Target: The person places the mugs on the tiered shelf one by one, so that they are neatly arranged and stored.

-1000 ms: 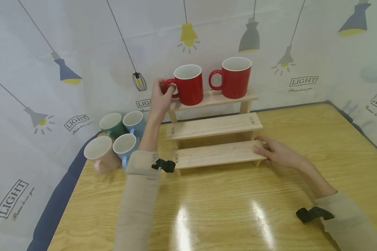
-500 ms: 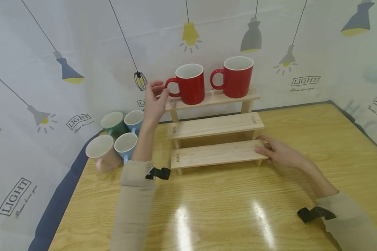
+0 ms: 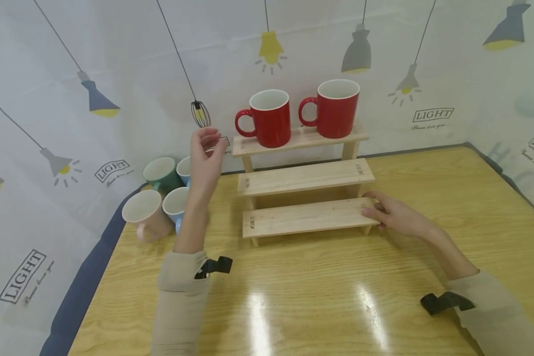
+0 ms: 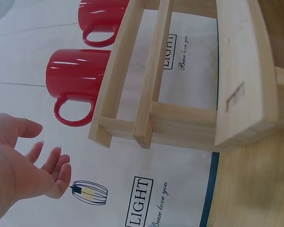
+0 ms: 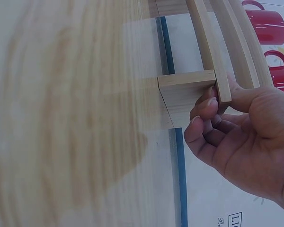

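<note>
Two red mugs with white insides stand upright on the top tier of a wooden three-step rack, handles to the left: the left mug (image 3: 271,119) and the right mug (image 3: 339,110). My left hand (image 3: 206,160) is in the air to the left of the rack, fingers loosely bent and holding nothing. In the left wrist view its fingertips are apart from the nearer mug's handle (image 4: 75,111). My right hand (image 3: 393,216) grips the right end of the rack's lowest board (image 3: 308,217), thumb on top and fingers underneath, as the right wrist view shows.
Left of the rack, several mugs cluster on the wooden table (image 3: 320,287): a pink mug (image 3: 153,220), a green mug (image 3: 166,180) and light blue ones (image 3: 174,205), partly behind my left arm. A lamp-printed cloth (image 3: 129,59) hangs behind the table.
My left hand has let go of the left red mug's handle and moved away to the left and down. The mug stays on the top tier; my right hand keeps its grip.
</note>
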Available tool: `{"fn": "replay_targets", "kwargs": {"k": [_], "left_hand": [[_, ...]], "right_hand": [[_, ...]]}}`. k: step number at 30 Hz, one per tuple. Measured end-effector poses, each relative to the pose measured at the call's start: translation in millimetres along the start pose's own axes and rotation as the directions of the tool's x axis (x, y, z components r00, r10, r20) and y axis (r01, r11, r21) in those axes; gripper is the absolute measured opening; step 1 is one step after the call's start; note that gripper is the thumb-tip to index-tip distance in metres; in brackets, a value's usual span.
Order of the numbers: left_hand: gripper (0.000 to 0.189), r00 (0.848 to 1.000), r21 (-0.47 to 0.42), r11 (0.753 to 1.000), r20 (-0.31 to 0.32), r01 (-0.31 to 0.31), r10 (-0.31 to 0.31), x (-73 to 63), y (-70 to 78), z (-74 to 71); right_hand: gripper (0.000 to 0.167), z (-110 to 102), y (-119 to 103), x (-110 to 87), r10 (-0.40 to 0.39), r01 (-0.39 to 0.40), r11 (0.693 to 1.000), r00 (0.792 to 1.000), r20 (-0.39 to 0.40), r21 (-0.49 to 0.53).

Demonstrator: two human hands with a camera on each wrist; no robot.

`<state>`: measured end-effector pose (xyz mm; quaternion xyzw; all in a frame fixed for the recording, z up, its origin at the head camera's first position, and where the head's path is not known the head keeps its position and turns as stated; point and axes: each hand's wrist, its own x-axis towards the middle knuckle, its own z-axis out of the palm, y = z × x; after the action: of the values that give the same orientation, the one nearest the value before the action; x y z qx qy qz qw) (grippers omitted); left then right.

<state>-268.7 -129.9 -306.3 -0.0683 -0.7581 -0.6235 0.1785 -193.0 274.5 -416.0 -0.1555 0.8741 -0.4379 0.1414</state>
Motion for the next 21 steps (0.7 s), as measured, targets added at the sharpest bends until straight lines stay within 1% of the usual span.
{"fn": "replay_targets", "kwargs": {"k": [4,10,14,21], "left_hand": [[0.033,1.000,0.003,1.000,-0.004,-0.006,0.006,-12.2,-1.9,-8.9],[0.031,1.000,0.040,0.999,-0.024,-0.011,0.012,-29.0,-6.2,-20.4],[0.030,0.999,0.054,0.998,-0.044,-0.023,0.025,-37.7,-11.0,-28.1],[0.029,0.997,0.071,0.997,-0.073,-0.002,0.007,-50.6,-19.0,-41.4]], "right_hand": [[0.059,0.0,-0.5,0.1,0.000,0.000,1.000,1.000,0.001,-0.004],[0.059,0.3,-0.7,-0.4,-0.005,0.005,1.000,1.000,0.001,-0.004],[0.060,0.6,-0.5,-0.5,-0.004,0.004,1.000,1.000,0.004,0.000],[0.060,0.4,-2.1,-0.5,0.004,-0.004,1.000,1.000,0.004,0.004]]}}
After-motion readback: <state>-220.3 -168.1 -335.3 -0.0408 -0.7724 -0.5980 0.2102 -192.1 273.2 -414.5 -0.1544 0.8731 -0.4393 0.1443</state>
